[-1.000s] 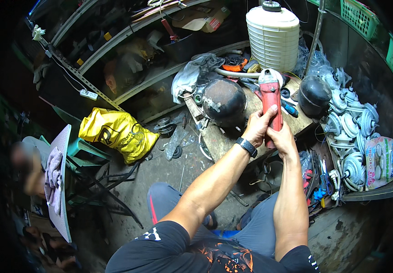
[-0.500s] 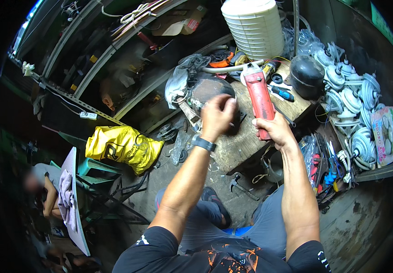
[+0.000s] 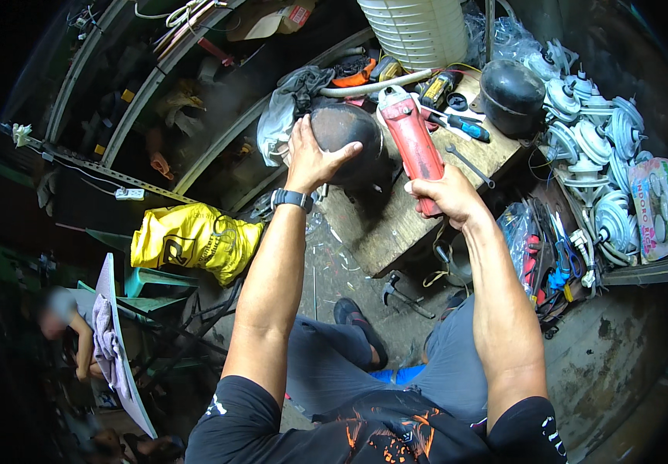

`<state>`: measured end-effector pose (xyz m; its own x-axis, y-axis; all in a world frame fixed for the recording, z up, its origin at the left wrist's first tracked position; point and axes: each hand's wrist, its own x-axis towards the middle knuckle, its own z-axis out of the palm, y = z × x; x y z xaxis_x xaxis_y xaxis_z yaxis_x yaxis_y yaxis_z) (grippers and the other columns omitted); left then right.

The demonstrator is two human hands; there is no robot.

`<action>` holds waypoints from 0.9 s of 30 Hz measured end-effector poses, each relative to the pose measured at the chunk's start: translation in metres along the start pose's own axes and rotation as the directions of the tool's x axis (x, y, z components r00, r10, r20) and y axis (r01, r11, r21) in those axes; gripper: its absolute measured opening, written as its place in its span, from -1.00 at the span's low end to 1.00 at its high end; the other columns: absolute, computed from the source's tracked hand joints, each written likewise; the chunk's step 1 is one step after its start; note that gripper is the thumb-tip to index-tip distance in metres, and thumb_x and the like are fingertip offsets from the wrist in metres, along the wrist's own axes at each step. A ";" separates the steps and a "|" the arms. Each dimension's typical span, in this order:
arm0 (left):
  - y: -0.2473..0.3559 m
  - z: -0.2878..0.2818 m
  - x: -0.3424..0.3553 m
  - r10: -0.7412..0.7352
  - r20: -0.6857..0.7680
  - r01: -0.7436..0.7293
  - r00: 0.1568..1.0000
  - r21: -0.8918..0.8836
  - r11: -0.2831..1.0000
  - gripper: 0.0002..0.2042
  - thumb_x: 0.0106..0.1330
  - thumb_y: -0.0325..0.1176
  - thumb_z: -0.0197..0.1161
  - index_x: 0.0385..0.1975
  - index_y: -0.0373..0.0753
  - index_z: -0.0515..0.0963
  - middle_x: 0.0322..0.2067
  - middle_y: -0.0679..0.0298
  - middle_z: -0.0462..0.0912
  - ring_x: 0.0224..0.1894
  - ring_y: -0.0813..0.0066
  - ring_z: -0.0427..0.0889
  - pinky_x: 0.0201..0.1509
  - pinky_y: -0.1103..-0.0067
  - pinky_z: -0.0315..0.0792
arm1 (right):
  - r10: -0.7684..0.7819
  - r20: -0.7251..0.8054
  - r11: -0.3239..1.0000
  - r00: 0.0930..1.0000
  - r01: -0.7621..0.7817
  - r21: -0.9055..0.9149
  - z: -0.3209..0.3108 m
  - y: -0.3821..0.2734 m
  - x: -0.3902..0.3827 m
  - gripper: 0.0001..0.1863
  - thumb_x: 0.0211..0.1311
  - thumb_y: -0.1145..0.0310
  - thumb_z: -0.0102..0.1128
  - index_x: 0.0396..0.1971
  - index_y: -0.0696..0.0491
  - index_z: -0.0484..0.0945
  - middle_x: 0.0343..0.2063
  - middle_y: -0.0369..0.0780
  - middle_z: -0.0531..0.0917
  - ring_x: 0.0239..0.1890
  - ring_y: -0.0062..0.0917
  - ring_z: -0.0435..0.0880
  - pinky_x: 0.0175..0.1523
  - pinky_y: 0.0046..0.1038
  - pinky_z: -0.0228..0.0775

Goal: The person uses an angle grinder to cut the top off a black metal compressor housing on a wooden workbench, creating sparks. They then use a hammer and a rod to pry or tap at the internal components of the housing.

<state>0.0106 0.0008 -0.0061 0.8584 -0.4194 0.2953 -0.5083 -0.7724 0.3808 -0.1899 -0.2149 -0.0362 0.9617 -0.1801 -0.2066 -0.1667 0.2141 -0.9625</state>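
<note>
My right hand is wrapped round the rear body of a red angle grinder. The grinder's metal head points away from me, over the wooden bench. My left hand grips the near left side of a dark, rounded compressor shell, fingers along its left edge and thumb across its near face. The shell sits on the bench, just left of the grinder and apart from it. Its underside is in shadow, and I cannot tell whether the grinder carries a disc.
A second black dome, a spanner and a blue-handled screwdriver lie on the bench. Grey fan motors pile up at right. A hammer lies on the floor near my feet. A yellow bag stands left; a person sits beyond.
My left hand has moved left and settled on the compressor shell. The grinder stays in my right hand. The view has shifted, so most things appear slightly further left and higher.
</note>
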 end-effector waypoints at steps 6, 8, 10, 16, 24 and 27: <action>0.001 -0.001 0.000 0.003 0.008 -0.003 1.000 -0.001 1.000 0.30 -0.10 0.39 0.50 0.48 -0.47 0.06 0.46 -0.24 0.12 0.54 -0.15 0.09 0.58 0.16 0.05 | 0.013 -0.048 1.000 0.999 -0.011 0.029 0.003 0.003 0.001 -0.70 -0.02 0.35 0.50 -0.32 0.19 0.64 -0.52 -0.25 0.64 -0.55 -0.59 0.62 -0.42 -0.47 0.49; 0.002 -0.002 0.000 0.001 0.012 -0.001 1.000 -0.002 1.000 0.30 -0.10 0.40 0.50 0.49 -0.47 0.06 0.47 -0.23 0.11 0.54 -0.15 0.08 0.58 0.16 0.05 | -0.001 -0.040 1.000 0.999 0.003 0.028 0.002 0.003 0.001 -0.68 -0.02 0.36 0.50 -0.28 0.19 0.63 -0.51 -0.25 0.64 -0.55 -0.58 0.63 -0.42 -0.47 0.50; 0.002 -0.002 0.000 -0.012 0.021 0.012 1.000 -0.005 1.000 0.31 -0.11 0.41 0.50 0.49 -0.47 0.05 0.47 -0.23 0.11 0.54 -0.15 0.08 0.59 0.16 0.05 | 0.000 -0.036 0.999 0.999 0.001 0.047 0.002 0.003 0.001 -0.66 -0.02 0.37 0.50 -0.26 0.19 0.63 -0.50 -0.25 0.64 -0.55 -0.58 0.63 -0.41 -0.47 0.51; 0.002 -0.002 0.000 -0.018 0.020 0.018 1.000 0.004 1.000 0.32 -0.11 0.42 0.49 0.49 -0.46 0.04 0.47 -0.24 0.10 0.54 -0.15 0.06 0.59 0.16 0.04 | 0.023 0.003 1.000 1.000 -0.023 -0.009 0.003 0.002 0.003 -0.68 0.12 0.42 0.41 -0.16 0.10 0.49 -0.48 -0.31 0.55 -0.59 -0.62 0.57 -0.50 -0.53 0.47; 0.001 -0.001 0.001 -0.002 0.018 0.002 1.000 0.003 1.000 0.32 -0.12 0.41 0.50 0.48 -0.47 0.04 0.47 -0.26 0.10 0.54 -0.15 0.06 0.59 0.16 0.04 | 0.017 0.018 1.000 1.000 -0.017 -0.006 0.003 -0.002 0.002 -0.66 0.11 0.39 0.42 -0.16 0.10 0.49 -0.47 -0.32 0.55 -0.59 -0.62 0.57 -0.49 -0.54 0.48; 0.000 -0.001 0.001 0.001 0.018 -0.001 1.000 -0.001 1.000 0.32 -0.12 0.41 0.51 0.48 -0.47 0.04 0.46 -0.26 0.10 0.54 -0.16 0.07 0.59 0.16 0.04 | 0.023 0.011 1.000 1.000 -0.022 -0.020 0.003 -0.002 0.002 -0.65 0.10 0.39 0.42 -0.15 0.10 0.49 -0.46 -0.32 0.55 -0.58 -0.63 0.57 -0.48 -0.54 0.48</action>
<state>0.0111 0.0007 -0.0052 0.8592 -0.4286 0.2795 -0.5090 -0.7716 0.3816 -0.1871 -0.2124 -0.0340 0.9601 -0.1642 -0.2263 -0.1924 0.1991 -0.9609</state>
